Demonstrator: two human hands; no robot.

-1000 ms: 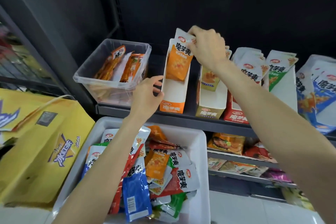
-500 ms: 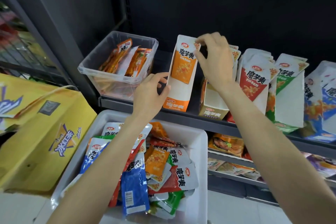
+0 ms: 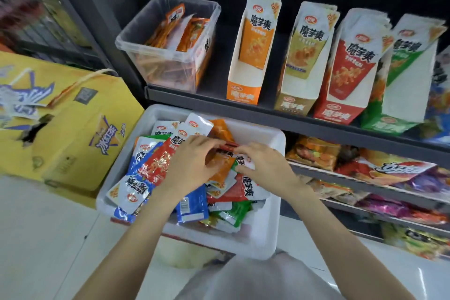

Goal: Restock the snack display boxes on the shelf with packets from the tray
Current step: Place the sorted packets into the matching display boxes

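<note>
The white tray (image 3: 258, 246) stands below the shelf, heaped with several mixed snack packets in red, blue, green and orange. Both my hands are down in the heap. My left hand (image 3: 192, 165) has its fingers curled over an orange packet (image 3: 220, 168) in the middle of the pile. My right hand (image 3: 266, 165) pinches a white-topped packet (image 3: 244, 162) right beside it. On the shelf above stand the display boxes: orange (image 3: 243, 95), tan (image 3: 292, 105), red (image 3: 337, 114) and green (image 3: 387, 124), each with packets upright inside.
A clear plastic bin (image 3: 170, 61) of orange packets sits at the shelf's left end. A yellow carton (image 3: 65, 117) lies left of the tray. Lower shelves (image 3: 365, 185) on the right hold other snack bags. White floor lies below.
Both hands left the orange display box on the shelf and came down into the tray. The packet set in that box stays upright. The view tilted downward.
</note>
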